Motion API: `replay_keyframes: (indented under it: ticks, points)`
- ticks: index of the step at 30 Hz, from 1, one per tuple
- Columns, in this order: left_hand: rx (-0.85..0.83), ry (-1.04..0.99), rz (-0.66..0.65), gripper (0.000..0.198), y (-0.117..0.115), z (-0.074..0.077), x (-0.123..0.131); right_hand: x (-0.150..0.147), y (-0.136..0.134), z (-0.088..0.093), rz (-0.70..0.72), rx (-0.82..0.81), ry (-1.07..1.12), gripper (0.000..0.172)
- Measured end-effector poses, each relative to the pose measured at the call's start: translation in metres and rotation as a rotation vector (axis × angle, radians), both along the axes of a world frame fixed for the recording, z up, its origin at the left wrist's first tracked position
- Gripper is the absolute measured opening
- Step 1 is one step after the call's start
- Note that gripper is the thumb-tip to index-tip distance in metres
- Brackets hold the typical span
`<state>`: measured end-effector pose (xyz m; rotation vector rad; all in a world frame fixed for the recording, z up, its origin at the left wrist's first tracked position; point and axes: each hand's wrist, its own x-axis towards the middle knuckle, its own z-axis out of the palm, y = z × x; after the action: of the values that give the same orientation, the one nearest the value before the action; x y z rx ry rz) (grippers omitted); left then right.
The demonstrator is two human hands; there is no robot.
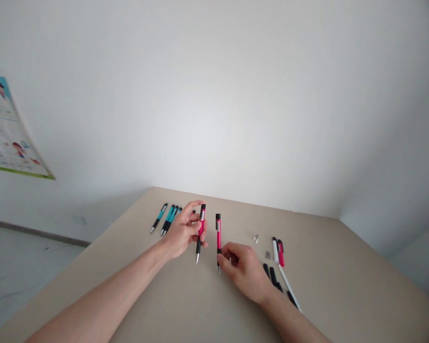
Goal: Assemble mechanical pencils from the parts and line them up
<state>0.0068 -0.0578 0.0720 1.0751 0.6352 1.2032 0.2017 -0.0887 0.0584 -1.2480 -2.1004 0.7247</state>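
My left hand [184,229] is closed on a pink-and-black ballpoint pen [201,226], its silver tip pointing down and a fingertip at its top end. To the right, my right hand [243,267] pinches the black lower grip of a second pink-and-black ballpoint pen [219,232], also tip down. Behind my left hand lie several teal-and-black pens [170,215]. Part of another pink pen [193,212] shows beyond my left fingers, mostly hidden.
Right of my right hand lie black pen parts [273,275], a white pen barrel [275,250], a pink barrel [280,255], a thin white refill [288,286], springs [268,255] and small metal tips [256,238]. The beige table [186,305] meets a white wall; a poster [16,133] hangs left.
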Motion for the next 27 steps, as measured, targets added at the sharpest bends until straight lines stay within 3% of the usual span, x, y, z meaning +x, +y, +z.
replay_keyframes:
  ticks: [5,9,15,19,23,25,27]
  points:
    - [-0.09,0.067,0.059,0.058,0.002,-0.004,0.001,-0.002,0.002,-0.007,-0.059,-0.083,-0.097,0.018]
    - [-0.209,0.177,0.014,0.061,0.0,-0.009,0.008,-0.005,0.006,-0.011,-0.155,-0.104,-0.162,0.019]
    - [-0.394,0.349,0.128,0.025,-0.001,-0.017,0.023,-0.01,0.009,-0.014,-0.075,-0.134,-0.043,0.025]
    - [-0.412,0.217,-0.02,0.016,-0.004,-0.013,0.024,-0.011,0.007,-0.012,0.025,-0.168,0.025,0.028]
    - [-0.416,0.163,-0.112,0.024,-0.006,-0.011,0.024,-0.012,0.006,-0.009,0.051,-0.195,0.07,0.031]
    - [-0.338,0.354,-0.053,0.026,-0.004,-0.012,0.023,-0.012,0.007,-0.01,0.047,-0.213,0.076,0.031]
    - [-0.188,0.754,0.109,0.025,0.002,-0.015,0.017,-0.012,0.007,-0.012,0.048,-0.223,0.072,0.028]
